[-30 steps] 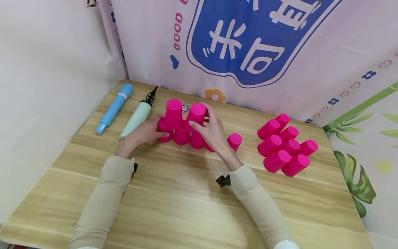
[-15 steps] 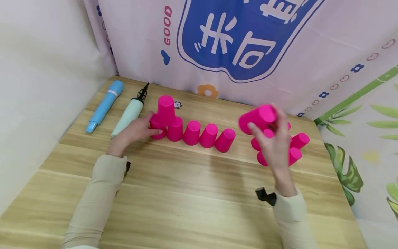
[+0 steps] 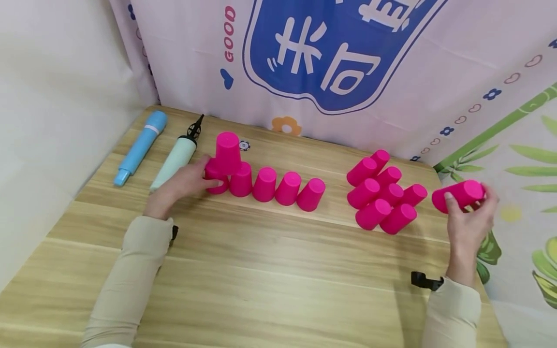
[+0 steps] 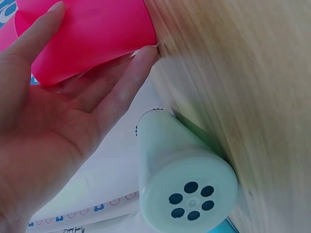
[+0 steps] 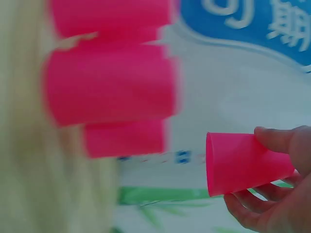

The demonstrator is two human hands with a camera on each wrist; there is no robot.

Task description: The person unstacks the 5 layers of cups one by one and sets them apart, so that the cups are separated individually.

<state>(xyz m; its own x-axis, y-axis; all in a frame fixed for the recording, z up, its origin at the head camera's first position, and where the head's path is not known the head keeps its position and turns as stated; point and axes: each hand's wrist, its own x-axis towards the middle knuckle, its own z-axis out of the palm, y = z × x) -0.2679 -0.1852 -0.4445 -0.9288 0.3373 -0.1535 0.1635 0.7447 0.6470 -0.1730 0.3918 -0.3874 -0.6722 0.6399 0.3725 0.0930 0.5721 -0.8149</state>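
Note:
My right hand [image 3: 469, 209] grips a pink cup [image 3: 459, 195] on its side, in the air over the right edge of the wooden table [image 3: 261, 270]; the right wrist view shows the hand [image 5: 279, 199] curled round that cup [image 5: 243, 162]. Left of it lies a pile of pink cups [image 3: 383, 193]. A row of upturned pink cups [image 3: 276, 186] stands at the back left, with one cup [image 3: 227, 152] stacked on its left end. My left hand [image 3: 196, 178] rests against the row's end cup [image 3: 216, 175], thumb and fingers straight along its sides [image 4: 92, 39].
A pale green hand pump [image 3: 174, 159] lies just left of my left hand, close under it in the left wrist view [image 4: 184, 184]. A blue cylinder [image 3: 140, 147] lies further left. A small round token [image 3: 244, 145] sits behind the row. A printed cloth backs the table.
My right hand lifted the second upper cup off the row and carried it right, past the pile, to the table's right edge. The left hand stayed on the end cup.

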